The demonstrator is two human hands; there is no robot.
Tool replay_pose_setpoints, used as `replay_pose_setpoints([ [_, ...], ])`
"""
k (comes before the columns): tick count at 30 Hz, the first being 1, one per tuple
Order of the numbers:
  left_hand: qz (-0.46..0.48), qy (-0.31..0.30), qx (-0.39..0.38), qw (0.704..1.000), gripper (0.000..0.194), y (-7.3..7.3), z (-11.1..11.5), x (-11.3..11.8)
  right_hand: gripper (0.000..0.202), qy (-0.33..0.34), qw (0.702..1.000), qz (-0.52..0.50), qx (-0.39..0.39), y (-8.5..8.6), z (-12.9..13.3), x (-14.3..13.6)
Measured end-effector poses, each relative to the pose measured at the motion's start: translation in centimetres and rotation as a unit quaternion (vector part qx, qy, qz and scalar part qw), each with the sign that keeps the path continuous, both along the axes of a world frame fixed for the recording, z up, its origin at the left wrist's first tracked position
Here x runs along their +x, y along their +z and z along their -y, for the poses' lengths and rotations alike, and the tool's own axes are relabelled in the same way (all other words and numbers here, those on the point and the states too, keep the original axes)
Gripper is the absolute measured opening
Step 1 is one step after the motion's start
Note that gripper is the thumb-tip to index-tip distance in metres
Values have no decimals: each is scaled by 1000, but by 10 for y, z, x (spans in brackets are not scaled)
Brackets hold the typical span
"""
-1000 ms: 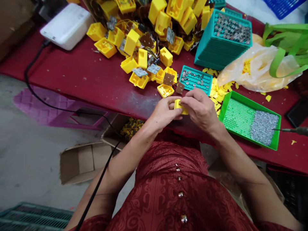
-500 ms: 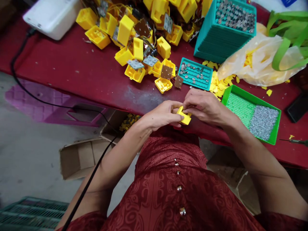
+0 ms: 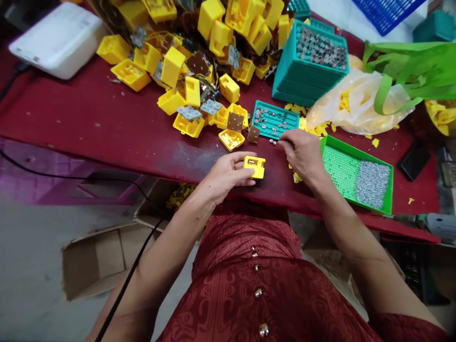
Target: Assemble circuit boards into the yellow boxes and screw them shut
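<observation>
My left hand point(image 3: 231, 173) is closed round a small yellow plastic housing point(image 3: 257, 172), thumb on its front face. A slot in the housing shows small metal parts inside. My right hand point(image 3: 301, 154) is bent down over the table, its fingertips drawn together beside a few loose button cells point(image 3: 273, 142). Whether a cell is between those fingertips is hidden. Just behind them lies a teal ribbed tray point(image 3: 258, 129) with scattered button cells. Several yellow housings point(image 3: 188, 126) with circuit boards and wires lie left of the tray.
A tall stack of teal trays point(image 3: 294, 78) stands behind. To the right are a green tray point(image 3: 392, 190) of small metal pieces, a plastic bag point(image 3: 366, 114), a phone point(image 3: 415, 160) and a power screwdriver point(image 3: 431, 224). A white box point(image 3: 57, 38) sits at the left, and a black cable point(image 3: 131, 270) crosses my left arm.
My right hand has left the yellow housing and moved to the loose button cells by the teal tray. My left hand still holds the housing, now turned with its slot upward. The view has shifted.
</observation>
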State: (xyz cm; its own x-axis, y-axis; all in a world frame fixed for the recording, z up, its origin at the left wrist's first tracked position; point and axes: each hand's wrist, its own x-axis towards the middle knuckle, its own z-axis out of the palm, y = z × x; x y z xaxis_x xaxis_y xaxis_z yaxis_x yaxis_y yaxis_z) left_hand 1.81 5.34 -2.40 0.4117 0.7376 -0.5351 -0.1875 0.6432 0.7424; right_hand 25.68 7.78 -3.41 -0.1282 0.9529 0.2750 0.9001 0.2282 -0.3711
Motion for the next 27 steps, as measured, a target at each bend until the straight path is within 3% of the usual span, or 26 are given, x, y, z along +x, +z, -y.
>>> replay_pose_setpoints([
  [5, -11, 27, 7, 1000, 44, -1, 1, 2, 19, -34, 997, 69, -21, -24, -6, -13],
  [10, -13, 44, 4, 999, 44, 3, 2, 6, 13, -8, 999, 47, -24, -27, -12, -7],
  [14, -15, 58, 19, 998, 45, 3, 4, 9, 10, 23, 998, 1, -57, -14, -8, -7],
  [17, -18, 72, 30, 997, 46, 1, 7, 11, 7, 2, 991, -115, -61, 7, 7, -17],
  [21, -27, 77, 70, 994, 43, -3, 12, 16, 9, -7, 940, -319, -118, 32, 36, -38],
  [23, -33, 71, 99, 992, 42, -6, 14, 20, 11, -5, 921, -363, -137, 35, 46, -47],
  [27, -51, 51, 136, 988, 44, -10, 16, 29, 6, -27, 923, -365, -117, 26, 55, -55],
])
